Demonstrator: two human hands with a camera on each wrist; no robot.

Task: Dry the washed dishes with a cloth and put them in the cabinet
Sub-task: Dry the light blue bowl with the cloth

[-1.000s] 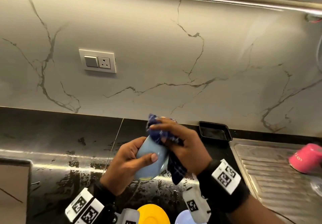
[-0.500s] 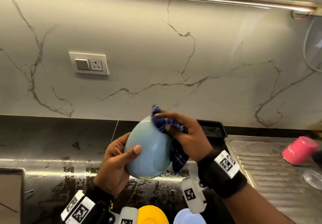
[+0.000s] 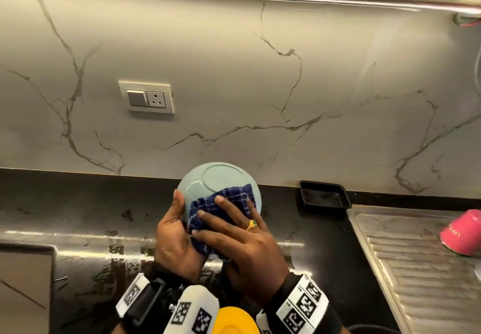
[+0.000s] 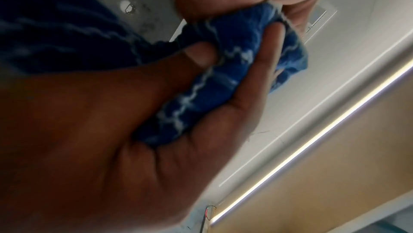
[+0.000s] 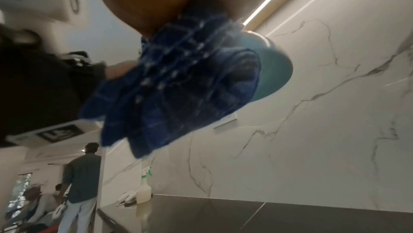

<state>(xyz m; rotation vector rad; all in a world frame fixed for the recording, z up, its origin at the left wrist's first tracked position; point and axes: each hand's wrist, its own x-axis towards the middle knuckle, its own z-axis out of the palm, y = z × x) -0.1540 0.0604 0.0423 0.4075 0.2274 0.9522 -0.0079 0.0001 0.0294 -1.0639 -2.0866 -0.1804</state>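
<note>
Looking down through the head camera, we are holding a pale blue bowl [image 3: 218,185] up off the wet black counter [image 3: 86,229], its underside and foot ring turned toward us at twelve o'clock of our hands. Our left hand [image 3: 177,240] is cupping the bowl's rim from nine o'clock, thumb curled over the edge, while our right hand [image 3: 242,240] is pressing a blue checked cloth [image 3: 221,203] against the bowl's outer wall with the fingers spread almost straight over the fabric. A pink cup [image 3: 463,232] is lying on the steel drainboard [image 3: 416,268] out at three o'clock, a black tray [image 3: 324,198] is sitting against the marble wall at two o'clock, and a yellow dish [image 3: 235,320] is showing at six o'clock; the cabinet is not visible. Turning to the left wrist view, we are seeing the left hand's fingers bent round a fold of the cloth, with the bowl itself hidden behind fabric and palm. Turning to the right wrist view, we are seeing the cloth hanging in blurred folds under our palm and the bowl peeking out at two o'clock of it. Judging the step, we are wiping the outside, so we should be keeping the left grip firm on the slippery rim, rotating the bowl under the cloth, working into the foot ring where water collects, and shifting to a dry patch of cloth.
</note>
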